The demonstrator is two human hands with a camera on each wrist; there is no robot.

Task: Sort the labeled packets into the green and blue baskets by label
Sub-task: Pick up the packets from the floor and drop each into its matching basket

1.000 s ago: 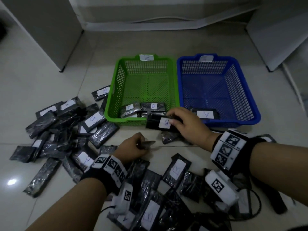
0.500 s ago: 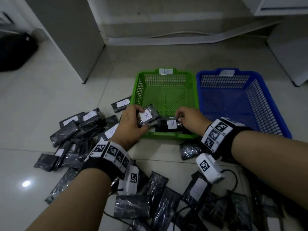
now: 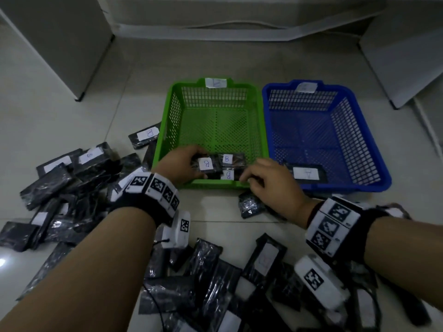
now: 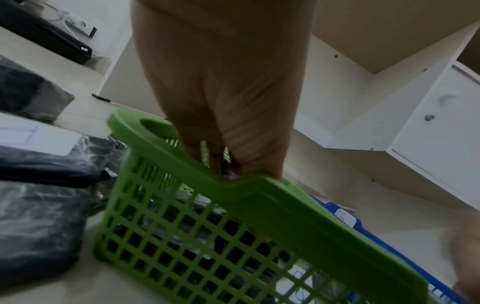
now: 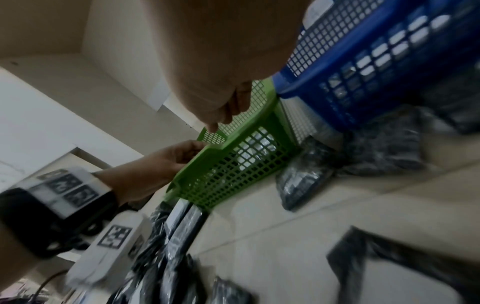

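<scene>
The green basket (image 3: 167, 130) and the blue basket (image 3: 374, 144) stand side by side on the floor, each with a paper tag on its far rim. My left hand (image 3: 191, 164) grips a black packet labeled B (image 3: 206, 164) just inside the green basket's near wall. Two more B packets (image 3: 233, 159) lie in that corner. My right hand (image 3: 247, 179) hovers at the near rim with loosely curled fingers and holds nothing; the right wrist view shows its fingers (image 5: 226, 115) empty. One packet labeled A (image 3: 306, 173) lies in the blue basket.
Several black packets are heaped on the floor at the left (image 3: 60, 183) and in front of me (image 3: 215, 279). One small packet (image 3: 249, 207) lies under my right wrist. White cabinets stand at the back left (image 3: 60, 44) and back right (image 3: 407, 49).
My left hand lifted a B packet from the floor into the green basket. My right hand let go of its B packet inside the basket and pulled back to the rim.
</scene>
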